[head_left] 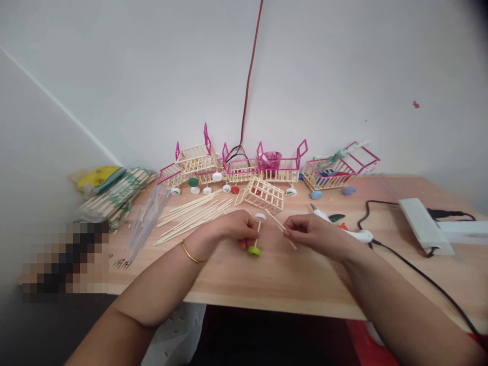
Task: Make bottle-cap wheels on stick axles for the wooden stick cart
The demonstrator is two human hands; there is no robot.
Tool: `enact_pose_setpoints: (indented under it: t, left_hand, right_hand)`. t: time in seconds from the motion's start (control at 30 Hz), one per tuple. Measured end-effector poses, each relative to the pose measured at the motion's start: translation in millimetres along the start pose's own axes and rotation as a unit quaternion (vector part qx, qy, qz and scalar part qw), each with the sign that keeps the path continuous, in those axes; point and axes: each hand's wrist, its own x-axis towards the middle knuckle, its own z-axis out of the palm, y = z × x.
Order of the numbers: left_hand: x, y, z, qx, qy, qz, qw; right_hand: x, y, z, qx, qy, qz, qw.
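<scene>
My left hand [239,227] is closed on a wheel axle [258,233], a thin wooden stick with a white bottle cap [260,217] at its far end and a lime-green cap [254,251] at its near end. Between the fingers of my right hand [310,233] is a bare wooden stick [275,220], slanting so that its far tip comes close to the white cap. Just beyond both hands a small stick-built basket [265,194] lies tilted on the wooden table [229,284]. Close by my right hand rests a white glue gun [358,235], partly hidden behind it.
Several stick carts with pink rims [240,170] and cap wheels line the wall; one holds a pink cup [272,160]. Loose sticks [194,216] and bagged sticks [118,195] lie left. To the right are a white power strip [425,226] and a black cable [419,277].
</scene>
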Motion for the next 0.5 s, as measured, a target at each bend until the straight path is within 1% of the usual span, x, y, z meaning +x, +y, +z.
enact_pose_setpoints:
  t: [0.07, 0.13, 0.27, 0.33, 0.5]
  left_hand:
    - [1, -1, -0.2, 0.0, 0.001, 0.004, 1.0]
    - [2, -2, -0.5, -0.001, 0.0, 0.008, 1.0]
    - [5, -4, -0.8, -0.005, 0.001, 0.013, 1.0]
    - [5, -4, -0.7, -0.01, 0.016, 0.019, 1.0]
    - [2, -1, -1.4, -0.049, 0.087, 0.051, 0.994]
  right_hand:
    - [1, 2, -1, 0.083, -0.026, 0.018, 0.996]
    - [3, 5, 0, 0.145, -0.032, 0.029, 0.989]
    - [7, 11, 4, 0.217, -0.03, 0.028, 0.975]
    - [7, 11, 4, 0.224, -0.031, 0.028, 0.974]
    - [4, 1, 3, 0.196, -0.04, 0.02, 0.98]
